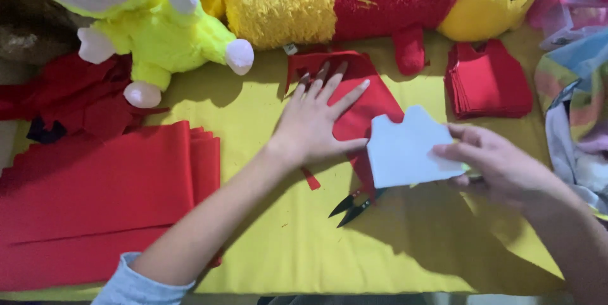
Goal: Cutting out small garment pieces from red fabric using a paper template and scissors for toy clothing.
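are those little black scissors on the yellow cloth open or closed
Open: the scissors' two dark blade tips point apart in a V on the yellow cloth.

A yellow cloth-covered bench (266, 260) is carrying everything. Black snips (354, 205) are lying at its middle; left of the snips a stack of red sheets (101, 197) is resting, beyond them a red felt piece (373, 99), and far right of it a pile of cut red pieces (487, 80).
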